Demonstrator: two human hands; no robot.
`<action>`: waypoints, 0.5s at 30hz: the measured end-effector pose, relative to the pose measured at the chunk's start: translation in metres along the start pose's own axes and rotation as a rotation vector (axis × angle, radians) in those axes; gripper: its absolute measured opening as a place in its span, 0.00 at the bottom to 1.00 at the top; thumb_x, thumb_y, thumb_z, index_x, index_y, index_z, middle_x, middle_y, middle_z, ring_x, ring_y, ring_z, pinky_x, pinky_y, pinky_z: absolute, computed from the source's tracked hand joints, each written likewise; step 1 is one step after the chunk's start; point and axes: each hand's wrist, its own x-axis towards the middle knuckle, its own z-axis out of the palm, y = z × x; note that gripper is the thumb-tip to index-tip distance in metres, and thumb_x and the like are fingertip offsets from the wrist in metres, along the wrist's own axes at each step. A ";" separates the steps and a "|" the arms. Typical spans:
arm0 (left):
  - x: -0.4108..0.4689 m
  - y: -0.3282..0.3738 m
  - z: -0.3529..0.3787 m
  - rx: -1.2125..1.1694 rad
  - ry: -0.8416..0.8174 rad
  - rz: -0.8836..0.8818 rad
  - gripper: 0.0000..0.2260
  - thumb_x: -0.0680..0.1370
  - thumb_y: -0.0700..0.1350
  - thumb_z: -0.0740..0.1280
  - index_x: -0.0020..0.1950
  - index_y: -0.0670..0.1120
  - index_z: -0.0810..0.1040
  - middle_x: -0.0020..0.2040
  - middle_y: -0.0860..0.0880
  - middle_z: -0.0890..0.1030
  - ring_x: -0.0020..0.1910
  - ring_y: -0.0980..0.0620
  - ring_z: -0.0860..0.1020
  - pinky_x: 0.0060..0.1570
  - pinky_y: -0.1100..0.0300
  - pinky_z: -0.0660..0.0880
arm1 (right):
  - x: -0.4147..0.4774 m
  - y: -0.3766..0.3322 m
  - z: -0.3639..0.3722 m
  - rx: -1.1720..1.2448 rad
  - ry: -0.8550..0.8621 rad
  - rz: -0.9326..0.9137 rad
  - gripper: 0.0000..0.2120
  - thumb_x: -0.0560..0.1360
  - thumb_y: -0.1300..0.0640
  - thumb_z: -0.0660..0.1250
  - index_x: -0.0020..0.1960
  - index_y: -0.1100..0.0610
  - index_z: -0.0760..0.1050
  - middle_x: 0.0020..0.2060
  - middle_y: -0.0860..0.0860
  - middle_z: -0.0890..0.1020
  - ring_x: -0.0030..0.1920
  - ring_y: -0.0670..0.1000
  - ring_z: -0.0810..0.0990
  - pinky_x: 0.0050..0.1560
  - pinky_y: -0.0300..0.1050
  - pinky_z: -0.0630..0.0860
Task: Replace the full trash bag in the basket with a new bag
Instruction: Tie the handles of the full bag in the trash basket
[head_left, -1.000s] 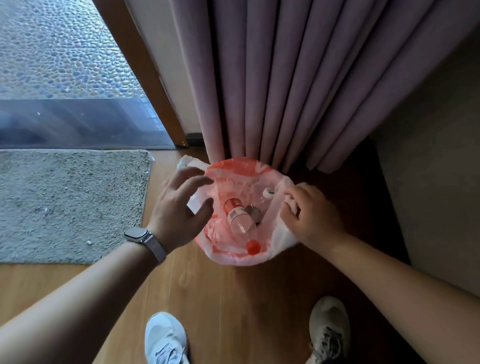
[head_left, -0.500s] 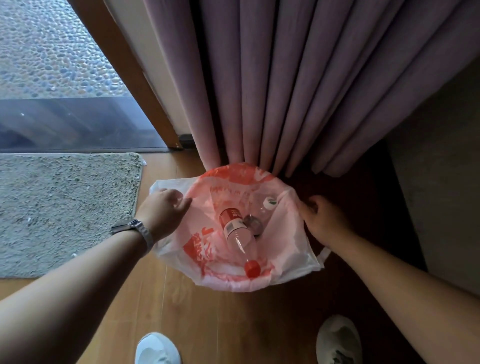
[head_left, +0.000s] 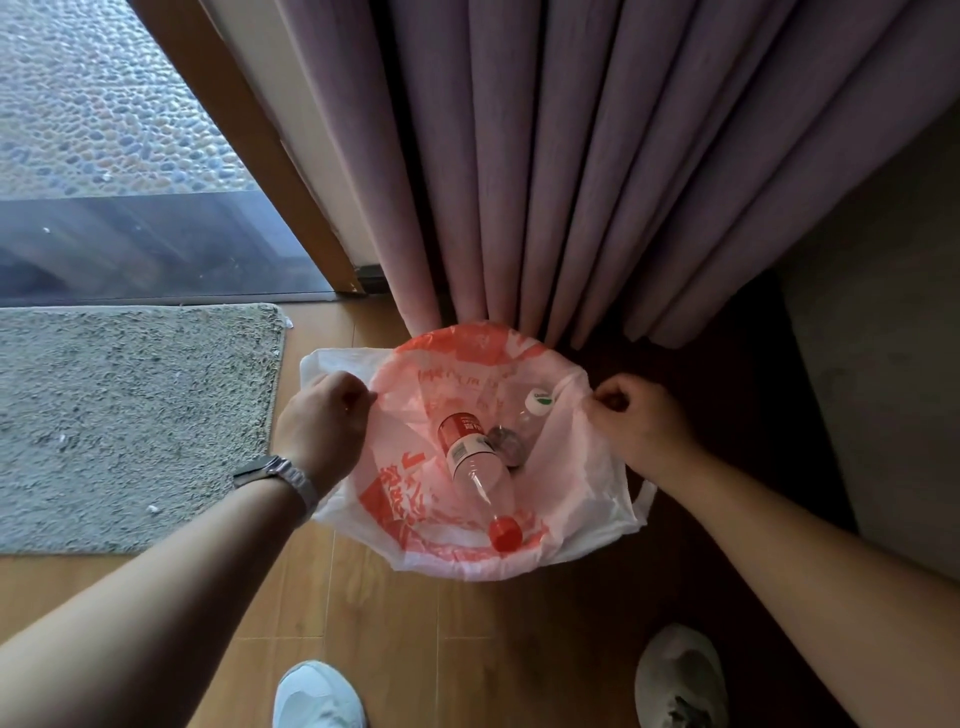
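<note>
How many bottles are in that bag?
2: a red-capped bottle lying across the trash bag, and a white-capped bottle beyond it, to the right. Others may hide beneath.

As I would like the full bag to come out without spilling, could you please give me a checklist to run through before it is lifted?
1. Left grip holds the left edge of the red-and-white plastic trash bag: ok.
2. Right grip pinches the bag's right edge: ok.
3. Clear plastic bottle with the red cap lies wholly inside the bag: ok.
4. Bag mouth gathered closed: not ok, it is spread wide open.
5. Basket steady underneath: cannot tell, the bag hides it.
6. New bag within reach: cannot tell, none is in view.
</note>
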 end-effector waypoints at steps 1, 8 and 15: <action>-0.003 0.002 0.000 -0.021 0.008 0.020 0.06 0.77 0.45 0.68 0.42 0.45 0.79 0.40 0.45 0.80 0.36 0.43 0.75 0.36 0.57 0.66 | 0.000 -0.001 0.000 -0.014 0.010 -0.009 0.03 0.75 0.55 0.69 0.43 0.52 0.77 0.39 0.45 0.80 0.41 0.45 0.78 0.34 0.39 0.71; -0.019 0.027 0.005 -0.125 0.088 0.171 0.03 0.76 0.40 0.69 0.43 0.41 0.78 0.41 0.43 0.79 0.37 0.41 0.76 0.36 0.53 0.71 | -0.007 -0.027 0.015 0.005 0.073 -0.178 0.05 0.75 0.59 0.69 0.41 0.56 0.76 0.35 0.47 0.79 0.37 0.46 0.79 0.36 0.41 0.76; -0.026 0.035 0.011 -0.010 0.069 0.336 0.08 0.77 0.45 0.64 0.42 0.42 0.77 0.39 0.43 0.77 0.37 0.41 0.75 0.36 0.53 0.71 | -0.033 -0.065 0.046 0.085 -0.169 -0.398 0.03 0.74 0.62 0.67 0.43 0.55 0.77 0.38 0.48 0.81 0.41 0.47 0.79 0.44 0.44 0.79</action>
